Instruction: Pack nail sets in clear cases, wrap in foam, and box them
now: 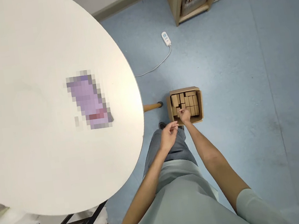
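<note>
An open cardboard box (201, 106) stands on the floor, filled with several small brown cardboard boxes (191, 101) in rows. My right hand (185, 116) reaches into its near side, with fingers curled together over the small boxes. Whatever lies between those fingertips is too small to make out. Just outside the box's near left corner, my left hand (169, 135) hovers above my legs. Its fingers are stretched out and I see nothing held in them.
A round white table (34, 160) fills the left, bearing a blurred purple object (88, 98). One wooden table leg (151, 107) is near the box. A white corded device (166, 39) lies on the blue floor, below a wooden shelf unit (173, 2).
</note>
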`<state>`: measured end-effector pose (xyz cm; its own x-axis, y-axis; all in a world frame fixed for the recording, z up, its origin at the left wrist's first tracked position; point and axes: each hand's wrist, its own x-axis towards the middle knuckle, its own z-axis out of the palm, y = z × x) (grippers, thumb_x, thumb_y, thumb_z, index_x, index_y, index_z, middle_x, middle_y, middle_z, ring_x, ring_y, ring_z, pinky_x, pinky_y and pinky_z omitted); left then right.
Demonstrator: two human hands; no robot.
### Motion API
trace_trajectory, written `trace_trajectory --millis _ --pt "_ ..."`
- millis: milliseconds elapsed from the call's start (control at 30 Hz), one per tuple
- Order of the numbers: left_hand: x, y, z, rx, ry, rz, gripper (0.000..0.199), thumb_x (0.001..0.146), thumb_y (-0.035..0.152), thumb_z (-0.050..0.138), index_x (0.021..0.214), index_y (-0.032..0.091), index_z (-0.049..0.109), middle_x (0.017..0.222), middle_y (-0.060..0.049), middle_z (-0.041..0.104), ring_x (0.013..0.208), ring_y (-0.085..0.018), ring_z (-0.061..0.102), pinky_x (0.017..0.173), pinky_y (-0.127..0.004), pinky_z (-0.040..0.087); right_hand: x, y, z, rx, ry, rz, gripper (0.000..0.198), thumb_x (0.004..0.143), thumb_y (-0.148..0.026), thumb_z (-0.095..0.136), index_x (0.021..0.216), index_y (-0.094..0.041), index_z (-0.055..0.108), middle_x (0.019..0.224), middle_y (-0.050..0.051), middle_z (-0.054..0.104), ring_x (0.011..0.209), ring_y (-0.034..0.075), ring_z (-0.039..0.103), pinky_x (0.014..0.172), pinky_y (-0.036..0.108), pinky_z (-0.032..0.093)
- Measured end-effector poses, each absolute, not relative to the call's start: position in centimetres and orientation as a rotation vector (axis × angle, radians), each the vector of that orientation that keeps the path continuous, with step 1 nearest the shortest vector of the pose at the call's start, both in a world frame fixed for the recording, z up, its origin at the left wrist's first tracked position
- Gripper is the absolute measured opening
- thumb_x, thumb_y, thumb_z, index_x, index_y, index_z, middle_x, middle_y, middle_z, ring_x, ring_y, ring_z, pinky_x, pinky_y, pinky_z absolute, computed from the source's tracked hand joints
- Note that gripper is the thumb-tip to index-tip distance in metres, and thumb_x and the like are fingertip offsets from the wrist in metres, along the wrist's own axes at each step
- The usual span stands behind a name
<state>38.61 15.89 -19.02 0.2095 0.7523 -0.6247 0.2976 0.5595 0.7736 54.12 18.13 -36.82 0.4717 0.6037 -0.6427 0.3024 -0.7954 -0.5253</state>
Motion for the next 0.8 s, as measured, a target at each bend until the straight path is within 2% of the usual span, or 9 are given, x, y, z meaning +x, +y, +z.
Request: trace_trajectory --millis 200,400,600,800 --pt "38.7 14.7 -9.2 1.021 1.345 0.418 0.03 0.099 0.031 0.063 0.126 0.021 0.072 0.12 -0.012 0.079 0.113 -0.024 0.075 0.104 -0.041 0.058 55.5 14.5 -23.2 -2.252 -0.818 1.277 0.012 0.079 -0.033 0.067 0.071 -0.025 0.062 0.087 0.009 0.078 0.09 0.027 0.076 0.093 0.04 0.059" --pt "38.4 13.1 -1.1 1.038 1.324 0.443 0.037 0.098 0.043 0.064 0.125 0.02 0.072 0.118 -0.013 0.079 0.109 -0.026 0.076 0.098 -0.04 0.061 56.0 11.1 -11.5 -2.101 -0.9 1.233 0.021 0.083 -0.045 0.066 0.081 -0.024 0.061 0.095 0.01 0.077 0.094 0.026 0.076 0.095 0.04 0.06" --pt "37.6 11.6 4.2 1.025 1.331 0.519 0.045 0.097 0.049 0.062 0.13 0.019 0.07 0.124 -0.014 0.078 0.115 -0.028 0.073 0.101 -0.042 0.059 55.9 9.5 -4.4 -1.812 -0.9 1.207 0.031 0.085 -0.053 0.069 0.087 -0.023 0.063 0.111 0.014 0.072 0.102 0.028 0.074 0.097 0.045 0.059" --pt "35.3 9.3 6.5 0.933 1.384 0.66 0.049 0.096 0.053 0.063 0.131 0.018 0.07 0.125 -0.014 0.078 0.119 -0.03 0.073 0.107 -0.045 0.057 54.3 9.3 0.5 -1.674 -0.923 1.217 0.034 0.086 -0.055 0.074 0.085 -0.022 0.065 0.116 0.014 0.071 0.106 0.027 0.073 0.098 0.045 0.059"
